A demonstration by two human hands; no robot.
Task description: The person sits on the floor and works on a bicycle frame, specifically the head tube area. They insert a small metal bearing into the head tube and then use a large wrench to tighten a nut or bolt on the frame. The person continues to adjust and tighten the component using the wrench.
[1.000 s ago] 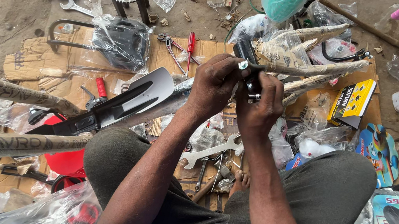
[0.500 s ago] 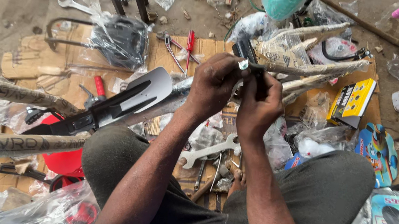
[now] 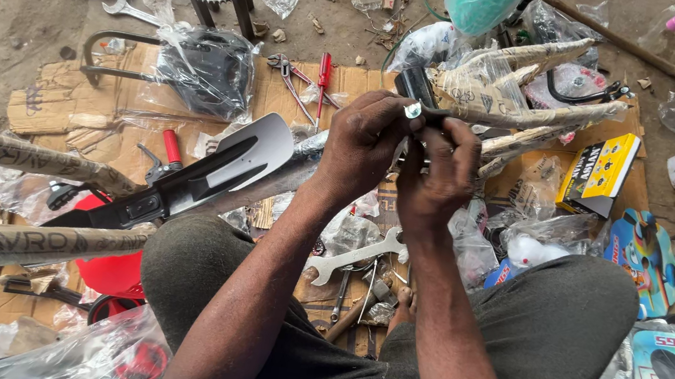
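Head camera looks steeply down (close) over lap and floor.

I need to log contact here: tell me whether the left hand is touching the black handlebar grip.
Touching. The head view shows the left hand with its fingers closed over the near end of the black handlebar grip, no gap between them; the right hand presses in beside it.

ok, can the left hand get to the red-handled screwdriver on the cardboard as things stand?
Probably yes. The red-handled screwdriver lies uncovered just beyond the left hand, with only pliers beside it; but that hand is pinching a small metal part now.
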